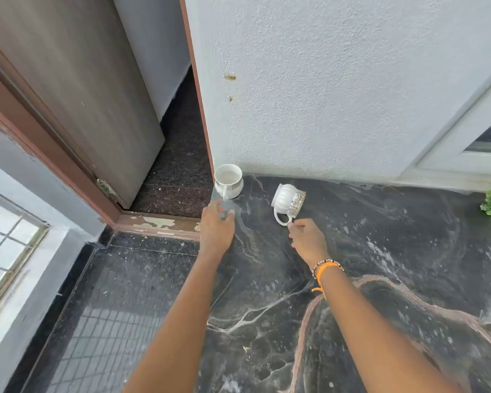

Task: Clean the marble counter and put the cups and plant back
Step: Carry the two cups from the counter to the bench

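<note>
Now right hand [308,239] pinching tilted cup [289,200] handle, left hand [217,228] loose beside upright cup [228,180]

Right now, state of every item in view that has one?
White cup with patterned band in the corner: upright, empty.
White ribbed cup: tilted, held by its handle.
Right hand: pinching that handle.
Left hand: open, by the corner cup's handle.
Dark marble counter: streaked.
Brown door: open.

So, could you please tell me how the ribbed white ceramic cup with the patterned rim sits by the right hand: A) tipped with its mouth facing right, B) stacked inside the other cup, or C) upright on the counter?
A: the ribbed white cup is tilted, rim rightward, the right hand at its handle.
</note>
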`<state>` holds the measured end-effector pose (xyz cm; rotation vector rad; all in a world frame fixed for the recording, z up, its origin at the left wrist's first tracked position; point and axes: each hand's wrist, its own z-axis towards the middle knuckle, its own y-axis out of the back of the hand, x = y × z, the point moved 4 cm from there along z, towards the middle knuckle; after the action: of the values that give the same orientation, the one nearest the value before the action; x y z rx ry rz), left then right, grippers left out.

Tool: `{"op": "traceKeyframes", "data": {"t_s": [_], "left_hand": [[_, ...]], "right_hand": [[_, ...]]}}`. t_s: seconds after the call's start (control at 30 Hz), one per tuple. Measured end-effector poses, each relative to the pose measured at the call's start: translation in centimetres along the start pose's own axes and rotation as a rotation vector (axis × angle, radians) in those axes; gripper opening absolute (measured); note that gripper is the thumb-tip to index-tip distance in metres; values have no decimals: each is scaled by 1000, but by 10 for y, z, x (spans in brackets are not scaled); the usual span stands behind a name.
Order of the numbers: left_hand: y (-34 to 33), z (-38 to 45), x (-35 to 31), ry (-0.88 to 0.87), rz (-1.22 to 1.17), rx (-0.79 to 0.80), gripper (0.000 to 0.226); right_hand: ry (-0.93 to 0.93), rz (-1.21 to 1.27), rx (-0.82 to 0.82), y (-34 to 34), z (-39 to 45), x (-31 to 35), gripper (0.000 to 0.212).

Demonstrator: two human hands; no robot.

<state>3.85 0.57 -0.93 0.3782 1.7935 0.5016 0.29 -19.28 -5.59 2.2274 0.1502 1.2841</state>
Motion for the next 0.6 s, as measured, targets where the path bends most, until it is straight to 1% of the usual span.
{"op": "traceKeyframes", "data": {"t_s": [0.07,0.17,0.2,0.27,0.33,0.4,0.47,0.53,0.6], "left_hand": [[-2,7,-1,-13,-3,16,38],[-7,14,2,1,-52,32,24],[-7,16,2,1,-54,17,21],[-3,21,2,9,-65,-72,16],[0,26,0,30,-122,-130,22],[-1,30,-2,53,-142,-89,29],[-5,35,1,42,-80,-27,22],[-7,38,2,14,-46,-25,14],[-7,40,4,2,-26,-29,17]], "right_hand": [[-12,-8,-43,-1,4,3,20],[-47,5,-54,-6,10,3,23],[-61,1,-65,-6,11,3,24],[-75,-30,-93,-5,15,5,27],[-85,-61,-112,-5,20,4,30],[-99,-97,-133,-6,22,4,30],[-103,-113,-148,-7,20,6,28],[-103,-100,-157,-8,18,6,27],[-91,-52,-155,-9,16,6,24]]}}
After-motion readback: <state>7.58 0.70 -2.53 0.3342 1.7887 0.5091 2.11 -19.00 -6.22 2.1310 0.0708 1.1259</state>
